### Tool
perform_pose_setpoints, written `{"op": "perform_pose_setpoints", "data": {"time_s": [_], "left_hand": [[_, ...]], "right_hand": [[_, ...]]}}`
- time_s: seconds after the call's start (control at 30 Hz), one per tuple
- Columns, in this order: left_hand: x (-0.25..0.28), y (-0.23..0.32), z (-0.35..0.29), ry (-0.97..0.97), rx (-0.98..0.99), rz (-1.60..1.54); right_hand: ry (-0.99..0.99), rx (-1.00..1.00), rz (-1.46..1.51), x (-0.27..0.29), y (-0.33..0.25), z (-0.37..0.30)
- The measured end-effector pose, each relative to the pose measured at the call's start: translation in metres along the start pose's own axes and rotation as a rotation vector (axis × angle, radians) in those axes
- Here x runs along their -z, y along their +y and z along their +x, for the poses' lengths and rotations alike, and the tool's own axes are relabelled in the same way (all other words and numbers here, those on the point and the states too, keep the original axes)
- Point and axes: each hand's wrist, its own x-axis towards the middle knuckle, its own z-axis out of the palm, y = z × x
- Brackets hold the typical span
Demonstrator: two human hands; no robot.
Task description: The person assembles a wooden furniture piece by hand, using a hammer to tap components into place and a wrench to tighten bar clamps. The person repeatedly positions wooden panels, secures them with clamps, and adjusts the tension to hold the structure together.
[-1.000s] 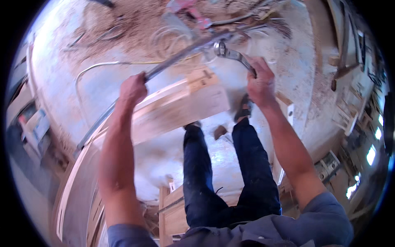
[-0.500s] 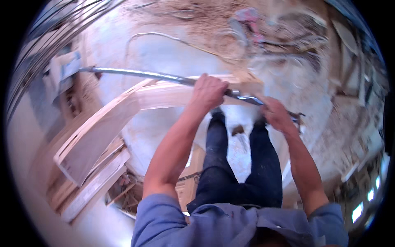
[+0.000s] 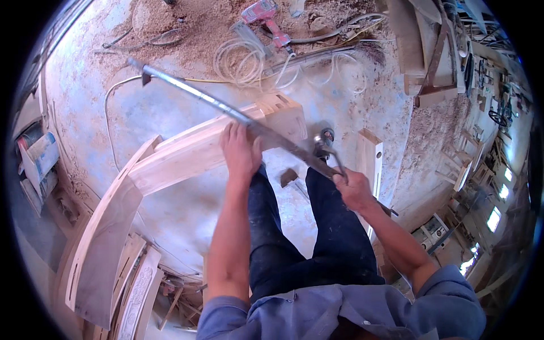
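Note:
A long metal bar clamp (image 3: 198, 97) slants across the view, from the far left down to the near right. My left hand (image 3: 241, 153) is closed at the middle of the bar, its fingertips partly hidden against it and close beside the curved wooden frame (image 3: 187, 164). The clamp's near end, with its thin metal handle, is in my right hand (image 3: 355, 190), whose fingers wrap round it. Pale wood makes up the frame, which arcs from the lower left to a squared end with slots, below the bar.
Beyond the frame a pink power tool (image 3: 266, 20) lies on the sawdust, near a coiled clear hose (image 3: 243, 62). A wooden board (image 3: 371, 161) stands to the right of my legs. Carved boards (image 3: 139, 294) lean at lower left; wood offcuts (image 3: 430, 85) lie at far right.
The clamp has swung: its far end now points farther away and its near end sits closer to me. My view has shifted too, showing more floor and scrap wood on the right.

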Motion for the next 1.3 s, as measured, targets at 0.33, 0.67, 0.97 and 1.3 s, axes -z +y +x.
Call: {"op": "perform_pose_setpoints", "data": {"time_s": [0.33,0.67,0.97,1.3], "left_hand": [[-0.049,-0.031,0.093,-0.671,0.341,-0.21],[-0.038,-0.002,0.088,-0.587,0.205,-0.003],[-0.048,-0.013,0.097,-0.741,0.326,-0.132],[-0.036,0.039,-0.014,0.156,-0.026,0.146]], "right_hand": [[0.117,-0.193,0.254,0.048,0.055,-0.022],[0.103,-0.266,0.359,0.036,0.089,-0.054],[0.068,-0.23,0.387,0.033,0.1,-0.076],[0.061,-0.218,0.343,0.065,0.126,-0.133]]}}
